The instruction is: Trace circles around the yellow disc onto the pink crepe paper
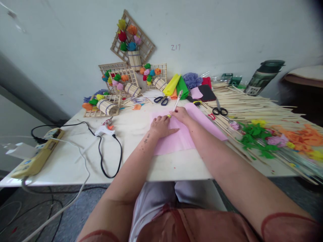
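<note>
A sheet of pink paper (181, 137) lies flat on the white table (75, 158) in front of me. My left hand (161, 127) rests palm down on the sheet, pressing it flat. My right hand (180, 115) grips a thin utility knife (177, 101) with a yellow tip, its point touching the pink sheet just beyond my left hand's fingers.
A glue gun (104, 129) with a black cord lies left, beside a yellow power strip (37, 156). Blue scissors (161, 99) and black scissors (219, 110) lie behind the sheet. Bamboo sticks (252, 104) and paper flowers (254, 136) fill the right; wooden-frame flower crafts (121, 84) stand at the wall.
</note>
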Motion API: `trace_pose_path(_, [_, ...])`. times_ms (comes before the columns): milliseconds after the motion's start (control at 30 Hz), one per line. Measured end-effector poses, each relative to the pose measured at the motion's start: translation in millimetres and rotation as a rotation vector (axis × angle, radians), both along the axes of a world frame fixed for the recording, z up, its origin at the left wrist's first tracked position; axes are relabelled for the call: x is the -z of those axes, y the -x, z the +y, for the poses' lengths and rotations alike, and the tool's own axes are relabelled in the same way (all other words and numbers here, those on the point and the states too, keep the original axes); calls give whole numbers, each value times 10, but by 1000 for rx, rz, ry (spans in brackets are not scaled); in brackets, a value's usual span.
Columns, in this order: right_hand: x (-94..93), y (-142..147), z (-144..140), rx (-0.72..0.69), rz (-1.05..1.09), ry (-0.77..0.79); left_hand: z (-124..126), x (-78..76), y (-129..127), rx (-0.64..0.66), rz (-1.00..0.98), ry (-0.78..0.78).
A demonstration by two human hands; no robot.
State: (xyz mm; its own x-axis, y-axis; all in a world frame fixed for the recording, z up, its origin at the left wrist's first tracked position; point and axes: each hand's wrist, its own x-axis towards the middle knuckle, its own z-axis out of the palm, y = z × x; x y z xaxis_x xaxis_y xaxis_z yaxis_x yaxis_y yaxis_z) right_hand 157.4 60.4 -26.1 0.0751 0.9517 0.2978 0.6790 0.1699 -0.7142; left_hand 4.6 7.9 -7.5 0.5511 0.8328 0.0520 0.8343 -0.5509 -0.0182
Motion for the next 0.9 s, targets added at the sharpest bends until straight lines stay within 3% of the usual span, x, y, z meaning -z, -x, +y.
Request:
trace_pose_path(167, [11, 1, 8, -29, 76, -17, 11, 3, -5, 17, -10, -7])
trace_pose_path(300, [35, 15, 18, -51, -8, 4, 8, -5, -7, 6, -26, 0])
trace_pose_path(567, [39, 5, 26, -74, -24, -13, 141, 114, 85, -54, -270, 27])
trace_pose_path(900, [18, 7, -2, -81, -61, 23, 170, 119, 91, -83, -357, 77])
